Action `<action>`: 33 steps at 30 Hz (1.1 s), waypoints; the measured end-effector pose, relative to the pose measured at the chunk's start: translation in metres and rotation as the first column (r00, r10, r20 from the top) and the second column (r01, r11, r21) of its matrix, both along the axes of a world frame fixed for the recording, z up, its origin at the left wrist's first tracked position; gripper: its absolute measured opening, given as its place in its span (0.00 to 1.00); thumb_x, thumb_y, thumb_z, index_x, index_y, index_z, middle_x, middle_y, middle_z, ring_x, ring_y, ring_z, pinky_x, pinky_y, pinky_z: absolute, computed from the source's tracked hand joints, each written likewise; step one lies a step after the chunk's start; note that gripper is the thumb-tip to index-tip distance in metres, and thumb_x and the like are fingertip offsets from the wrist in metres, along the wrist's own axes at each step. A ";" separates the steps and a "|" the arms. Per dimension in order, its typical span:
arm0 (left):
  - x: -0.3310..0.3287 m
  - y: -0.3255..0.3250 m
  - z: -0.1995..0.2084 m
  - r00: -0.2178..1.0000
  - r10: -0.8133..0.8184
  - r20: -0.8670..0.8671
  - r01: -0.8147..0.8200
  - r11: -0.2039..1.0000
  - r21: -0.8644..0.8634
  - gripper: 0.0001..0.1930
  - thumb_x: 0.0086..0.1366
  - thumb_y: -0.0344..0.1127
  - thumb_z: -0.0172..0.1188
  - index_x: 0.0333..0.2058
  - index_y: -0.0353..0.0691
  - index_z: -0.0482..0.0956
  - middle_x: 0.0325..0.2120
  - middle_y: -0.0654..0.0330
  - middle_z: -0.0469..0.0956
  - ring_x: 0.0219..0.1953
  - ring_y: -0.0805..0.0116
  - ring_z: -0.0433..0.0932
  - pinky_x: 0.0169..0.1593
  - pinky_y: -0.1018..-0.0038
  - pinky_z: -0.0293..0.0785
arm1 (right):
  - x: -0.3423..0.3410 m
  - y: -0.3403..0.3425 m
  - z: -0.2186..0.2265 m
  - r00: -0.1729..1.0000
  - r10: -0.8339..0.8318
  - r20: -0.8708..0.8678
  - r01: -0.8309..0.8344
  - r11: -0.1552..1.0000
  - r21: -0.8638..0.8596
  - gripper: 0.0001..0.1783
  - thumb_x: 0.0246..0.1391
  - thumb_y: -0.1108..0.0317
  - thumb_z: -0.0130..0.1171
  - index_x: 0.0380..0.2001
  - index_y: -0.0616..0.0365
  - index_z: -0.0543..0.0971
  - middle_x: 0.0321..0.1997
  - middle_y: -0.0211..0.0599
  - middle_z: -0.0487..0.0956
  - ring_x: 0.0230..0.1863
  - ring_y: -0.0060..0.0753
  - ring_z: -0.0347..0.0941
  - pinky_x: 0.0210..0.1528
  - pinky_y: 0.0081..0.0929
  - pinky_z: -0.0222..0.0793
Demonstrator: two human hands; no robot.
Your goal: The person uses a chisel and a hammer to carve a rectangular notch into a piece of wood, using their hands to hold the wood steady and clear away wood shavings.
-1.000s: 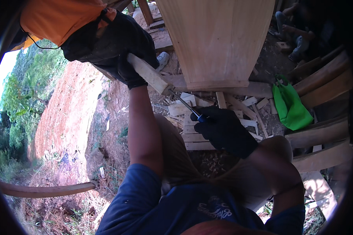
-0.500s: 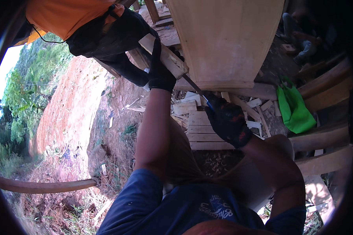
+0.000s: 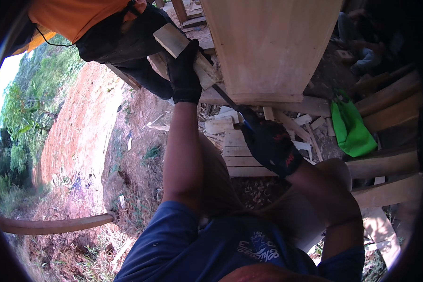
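Observation:
My left hand [image 3: 183, 75], in a black glove, is closed around a short pale wooden block [image 3: 172, 40]. The block is tilted, and its near end points down and to the right. In my right hand [image 3: 272, 145], gloved in black with red marks, is a long narrow dark metal tool [image 3: 224, 95] with some blue at its handle. Its far end meets the near end of the block, where I cannot tell whether it rests on, beside or behind the wood. The tool's exact kind does not show, and my right fingers hide most of the handle.
A large wooden panel [image 3: 272, 47] stands just ahead. Wood offcuts [image 3: 219, 125] and a slatted wooden piece [image 3: 244, 162] lie below. A green bag [image 3: 352, 127] hangs by the beams at right. A person in orange [image 3: 75, 19] stands at upper left; another [image 3: 362, 51] sits at upper right.
My left hand and the block have shifted a little to the left and upward. The tool has moved slightly left with my right hand, its far end still at the block.

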State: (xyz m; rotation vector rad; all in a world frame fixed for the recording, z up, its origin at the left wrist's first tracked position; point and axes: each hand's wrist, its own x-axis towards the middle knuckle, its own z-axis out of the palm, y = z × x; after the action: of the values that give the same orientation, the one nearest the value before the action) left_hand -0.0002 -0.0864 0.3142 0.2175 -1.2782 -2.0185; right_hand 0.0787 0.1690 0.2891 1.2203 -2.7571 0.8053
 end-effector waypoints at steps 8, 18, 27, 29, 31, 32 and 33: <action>-0.009 -0.003 -0.003 0.999 -0.003 0.032 0.011 0.973 -0.233 0.16 0.62 0.36 0.73 0.42 0.35 0.79 0.30 0.57 0.82 0.29 0.63 0.84 0.34 0.67 0.82 | -0.002 0.012 0.013 0.996 0.013 -0.084 -0.011 1.000 0.021 0.28 0.71 0.62 0.52 0.69 0.62 0.69 0.31 0.49 0.83 0.32 0.52 0.82 0.35 0.50 0.77; -0.002 0.014 0.010 0.991 -0.132 0.001 0.132 0.987 -0.088 0.13 0.64 0.34 0.71 0.40 0.35 0.78 0.29 0.56 0.82 0.26 0.61 0.85 0.31 0.66 0.83 | 0.004 0.026 0.029 0.988 0.018 -0.151 0.003 0.990 0.142 0.25 0.71 0.60 0.53 0.66 0.59 0.72 0.32 0.46 0.82 0.33 0.49 0.81 0.34 0.48 0.76; 0.003 0.003 0.005 0.953 -0.304 -0.011 0.297 0.920 0.257 0.16 0.64 0.36 0.71 0.45 0.36 0.78 0.30 0.57 0.81 0.29 0.60 0.83 0.35 0.64 0.83 | -0.019 0.038 0.026 0.994 0.074 -0.081 -0.076 0.997 -0.022 0.24 0.68 0.60 0.58 0.64 0.55 0.73 0.38 0.49 0.83 0.40 0.53 0.82 0.42 0.50 0.77; 0.003 -0.006 -0.004 0.945 -0.312 0.096 0.273 0.917 0.292 0.17 0.63 0.36 0.72 0.46 0.36 0.78 0.32 0.57 0.81 0.31 0.59 0.83 0.35 0.63 0.83 | -0.021 0.039 0.034 0.996 0.094 0.001 -0.094 0.996 0.004 0.25 0.69 0.61 0.57 0.65 0.56 0.73 0.40 0.50 0.84 0.42 0.54 0.82 0.44 0.49 0.78; 0.003 -0.024 -0.018 0.944 -0.305 0.126 0.260 0.923 0.283 0.20 0.62 0.37 0.73 0.48 0.35 0.78 0.32 0.56 0.80 0.32 0.58 0.83 0.37 0.61 0.84 | -0.020 0.030 0.050 0.976 0.122 0.180 -0.130 0.991 0.036 0.25 0.69 0.62 0.56 0.65 0.58 0.73 0.44 0.52 0.84 0.45 0.55 0.82 0.47 0.48 0.78; 0.000 -0.025 -0.024 0.941 -0.314 0.127 0.267 0.919 0.291 0.22 0.61 0.38 0.73 0.49 0.35 0.78 0.32 0.56 0.80 0.32 0.58 0.84 0.37 0.61 0.84 | -0.015 0.028 0.036 0.978 0.142 0.156 -0.124 0.985 -0.120 0.25 0.70 0.62 0.56 0.66 0.59 0.72 0.46 0.54 0.84 0.46 0.56 0.82 0.48 0.47 0.78; -0.001 -0.023 -0.026 0.961 -0.229 0.152 0.182 0.944 0.274 0.23 0.60 0.38 0.74 0.50 0.34 0.77 0.32 0.55 0.80 0.33 0.58 0.84 0.38 0.61 0.85 | -0.006 0.023 0.007 0.977 0.165 0.133 -0.122 0.952 -0.282 0.25 0.70 0.62 0.55 0.66 0.60 0.72 0.48 0.56 0.83 0.48 0.57 0.82 0.49 0.47 0.77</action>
State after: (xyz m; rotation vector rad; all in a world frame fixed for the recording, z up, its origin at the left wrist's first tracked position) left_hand -0.0014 -0.1095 0.2884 0.4146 -1.1843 -2.3937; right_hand 0.0731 0.1917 0.2964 1.3648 -2.5739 1.2965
